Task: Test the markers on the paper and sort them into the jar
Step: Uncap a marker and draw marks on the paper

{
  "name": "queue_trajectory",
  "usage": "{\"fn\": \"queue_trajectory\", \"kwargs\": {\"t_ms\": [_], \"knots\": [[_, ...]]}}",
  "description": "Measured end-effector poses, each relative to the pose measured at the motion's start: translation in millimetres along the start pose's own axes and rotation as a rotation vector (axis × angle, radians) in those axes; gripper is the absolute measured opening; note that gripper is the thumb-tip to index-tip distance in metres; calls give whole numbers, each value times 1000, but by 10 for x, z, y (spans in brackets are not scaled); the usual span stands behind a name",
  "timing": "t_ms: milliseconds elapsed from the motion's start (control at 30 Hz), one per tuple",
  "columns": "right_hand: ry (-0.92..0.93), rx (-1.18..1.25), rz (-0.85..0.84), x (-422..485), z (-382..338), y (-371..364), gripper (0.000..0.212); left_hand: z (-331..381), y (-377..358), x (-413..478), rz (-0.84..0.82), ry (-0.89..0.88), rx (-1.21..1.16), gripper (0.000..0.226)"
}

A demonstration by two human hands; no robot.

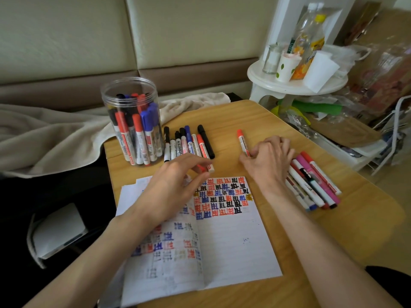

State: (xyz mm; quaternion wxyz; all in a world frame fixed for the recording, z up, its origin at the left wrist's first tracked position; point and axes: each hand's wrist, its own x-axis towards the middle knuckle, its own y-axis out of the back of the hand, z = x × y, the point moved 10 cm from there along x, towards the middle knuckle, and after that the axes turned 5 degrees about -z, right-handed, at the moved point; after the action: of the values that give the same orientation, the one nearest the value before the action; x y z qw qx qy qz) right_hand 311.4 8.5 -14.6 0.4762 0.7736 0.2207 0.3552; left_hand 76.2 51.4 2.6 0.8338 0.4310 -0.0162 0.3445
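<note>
A clear plastic jar at the table's back left holds several red, blue and black markers. Beside it lies a row of markers. An open notebook carries red, blue and black test marks on its upper part. My right hand grips a red marker, its red end pointing away from me. Just right of that hand lies a pile of markers. My left hand hovers over the notebook's top edge and pinches a small red piece, seemingly a cap, at the near end of the row.
The wooden table ends close behind the jar and at the right. A beige blanket lies to the left, with a white device below it. A white stool with bottles and cups stands at the back right, bags beside it.
</note>
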Motion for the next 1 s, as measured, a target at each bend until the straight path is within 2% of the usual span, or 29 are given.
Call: {"fn": "queue_trajectory", "kwargs": {"t_ms": [100, 167, 267, 400, 533, 634, 734, 1000], "knots": [[37, 178, 114, -116, -50, 247, 22, -54, 32, -12, 25, 9, 27, 36], [65, 416, 115, -216, -42, 398, 19, -54, 55, -15, 57, 9, 55, 39], [-25, 887, -85, -398, 5, 497, 14, 26, 76, -31, 92, 9, 82, 55], [-93, 1166, -227, -729, -10, 695, 20, 151, 39, -58, 73, 1, 105, 61], [-178, 1299, -218, -942, 114, 657, 21, 240, -41, -77, 58, -31, 122, 41], [-211, 1353, -243, -1022, 148, 544, 30, 300, -111, -91, 26, -51, 101, 29], [-141, 1305, -342, -1124, 26, 435, 28, 395, -207, -125, -30, -94, 88, 26], [-50, 1263, -435, -1149, -19, 383, 24, 433, -302, -161, -88, -117, 26, 26]]}}
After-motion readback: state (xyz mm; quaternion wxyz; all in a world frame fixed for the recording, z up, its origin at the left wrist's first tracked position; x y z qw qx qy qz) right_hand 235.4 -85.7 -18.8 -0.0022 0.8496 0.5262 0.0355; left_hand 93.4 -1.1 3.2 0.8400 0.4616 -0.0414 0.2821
